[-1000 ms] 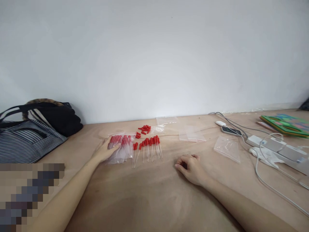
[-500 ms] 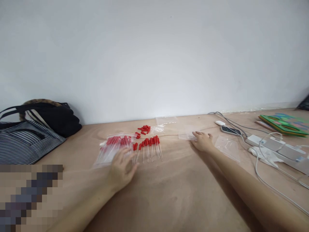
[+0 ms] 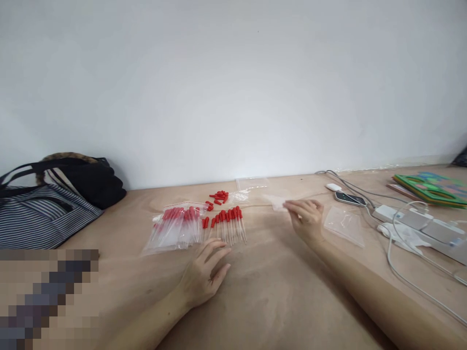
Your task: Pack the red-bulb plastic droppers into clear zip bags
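Note:
My right hand [image 3: 305, 217] pinches the edge of a clear plastic bag [image 3: 274, 201], which looks slightly blurred above the table. My left hand [image 3: 206, 272] is open and holds nothing, its fingers apart just in front of a row of droppers [image 3: 229, 222]. These droppers have red rubber bulbs and thin clear tubes. To the left lies a filled zip bag [image 3: 178, 226] with several red-bulbed droppers inside. Behind the row are loose red bulbs [image 3: 220, 196] and a group of bare clear tubes [image 3: 240, 197].
Against the wall lies a flat clear bag [image 3: 251, 183]; another clear bag [image 3: 344, 226] is right of my right hand. Further right are a phone-like device [image 3: 349, 198], cables, a white power strip [image 3: 416, 221] and green boards [image 3: 430, 189]. A striped bag [image 3: 47, 214] stands left.
My right hand has lifted the clear bag's edge from the table and closed on it. My left hand has moved right and nearer to me, away from the filled zip bag.

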Action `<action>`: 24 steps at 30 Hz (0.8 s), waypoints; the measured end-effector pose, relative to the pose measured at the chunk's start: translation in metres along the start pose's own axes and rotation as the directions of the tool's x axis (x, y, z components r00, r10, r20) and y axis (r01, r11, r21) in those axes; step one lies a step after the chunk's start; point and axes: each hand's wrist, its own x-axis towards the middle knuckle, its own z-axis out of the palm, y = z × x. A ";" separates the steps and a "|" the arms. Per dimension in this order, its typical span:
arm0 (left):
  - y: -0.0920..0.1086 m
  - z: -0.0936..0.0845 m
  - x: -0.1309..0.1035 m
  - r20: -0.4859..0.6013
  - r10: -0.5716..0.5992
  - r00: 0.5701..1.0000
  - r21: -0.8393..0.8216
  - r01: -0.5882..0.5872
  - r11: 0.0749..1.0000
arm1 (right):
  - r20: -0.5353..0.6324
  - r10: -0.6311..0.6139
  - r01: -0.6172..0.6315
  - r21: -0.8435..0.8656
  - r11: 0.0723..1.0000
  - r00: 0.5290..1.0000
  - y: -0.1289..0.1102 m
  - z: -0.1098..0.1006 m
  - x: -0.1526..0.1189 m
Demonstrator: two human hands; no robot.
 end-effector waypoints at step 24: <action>0.049 -0.002 -0.022 0.504 -0.235 0.831 0.009 0.267 0.964 | 0.530 -0.472 0.204 0.485 0.850 0.705 -0.050 -0.020 -0.050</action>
